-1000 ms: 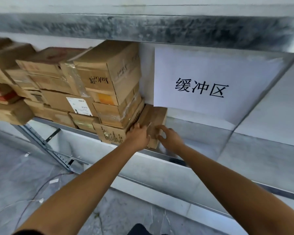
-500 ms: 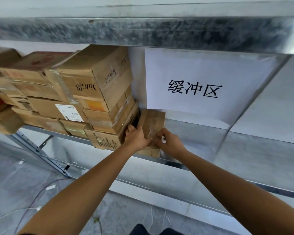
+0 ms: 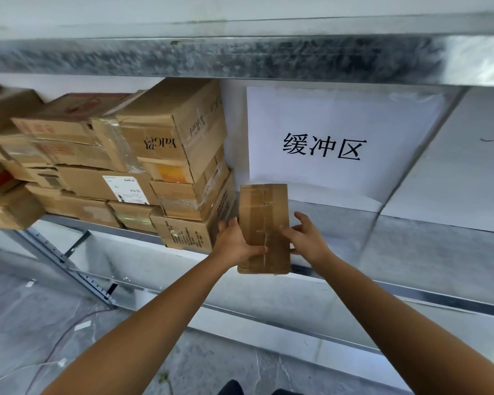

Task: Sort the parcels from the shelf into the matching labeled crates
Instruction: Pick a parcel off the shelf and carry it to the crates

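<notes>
The left hand (image 3: 234, 246) grips the left edge of a slim parcel (image 3: 264, 218), thumb laid across its front face and the other fingers hidden behind it; the right hand (image 3: 308, 238) holds the opposite edge, thumb pressed on the front and fingers spread round the right side; both hands are closed only as far as the box's narrow width allows. The parcel stands upright at the front lip of the shelf (image 3: 411, 246), just right of the stack of cartons (image 3: 183, 172) and apart from it by a thin gap; whether its bottom edge rests on the metal or is lifted clear cannot be told.

The parcel is plain brown cardboard, tall and flat, creased at the lower corners, with glossy clear tape running down its middle; the shelf is dull galvanised sheet steel with a mottled sheen, and the beam (image 3: 240, 58) above is of the same metal.

The cartons to the left are corrugated brown boxes of mixed sizes, piled several high, some wrapped in wrinkled tape; one bears a white shipping label (image 3: 125, 189). A white paper sign (image 3: 340, 143) printed with three black characters hangs on the back wall behind the parcel. Below, a perforated steel strut (image 3: 69, 260) slants down to a grey floor (image 3: 26, 309), where a thin cable (image 3: 69, 332) lies.
</notes>
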The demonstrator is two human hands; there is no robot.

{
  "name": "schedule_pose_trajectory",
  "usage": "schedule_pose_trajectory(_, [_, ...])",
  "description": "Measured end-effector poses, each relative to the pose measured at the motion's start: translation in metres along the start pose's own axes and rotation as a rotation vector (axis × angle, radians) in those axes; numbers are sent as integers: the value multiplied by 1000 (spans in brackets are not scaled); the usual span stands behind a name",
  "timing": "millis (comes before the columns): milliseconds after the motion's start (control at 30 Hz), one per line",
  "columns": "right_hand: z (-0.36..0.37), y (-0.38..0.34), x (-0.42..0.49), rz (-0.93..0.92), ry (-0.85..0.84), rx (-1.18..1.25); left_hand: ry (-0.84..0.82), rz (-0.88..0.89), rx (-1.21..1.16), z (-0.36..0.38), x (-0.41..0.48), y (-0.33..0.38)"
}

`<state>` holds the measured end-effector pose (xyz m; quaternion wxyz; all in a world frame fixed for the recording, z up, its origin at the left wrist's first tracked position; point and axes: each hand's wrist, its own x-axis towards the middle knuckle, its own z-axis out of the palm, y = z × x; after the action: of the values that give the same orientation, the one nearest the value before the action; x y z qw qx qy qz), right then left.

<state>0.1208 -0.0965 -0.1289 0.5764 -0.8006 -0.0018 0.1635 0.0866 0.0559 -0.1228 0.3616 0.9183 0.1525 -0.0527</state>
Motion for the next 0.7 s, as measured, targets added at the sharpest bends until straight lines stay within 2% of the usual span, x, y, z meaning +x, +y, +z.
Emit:
schedule_pose_trajectory(100, [-3, -11, -12, 31, 6, 170, 5, 40, -128, -8, -8, -2])
schedule_pose_trajectory(267, [-4, -21, -35, -116, 110, 35, -7, 171, -348, -21, -29, -4])
schedule_pose_trajectory(367, [-1, -29, -53, -219, 73, 19, -58, 228, -410, -33, -45, -2])
schedule_pose_trajectory(467, [9, -39, -78, -250, 45, 30, -105, 241, -571, -54, -64, -4])
schedule_pose_trajectory(567, [22, -38, -101, -233, 35, 126, -111, 230, -656, -68, -79, -13])
schedule_pose_trajectory(700, [38, -33, -127, -240, 96, 278, -162, 309, -674, -77, -100, -30])
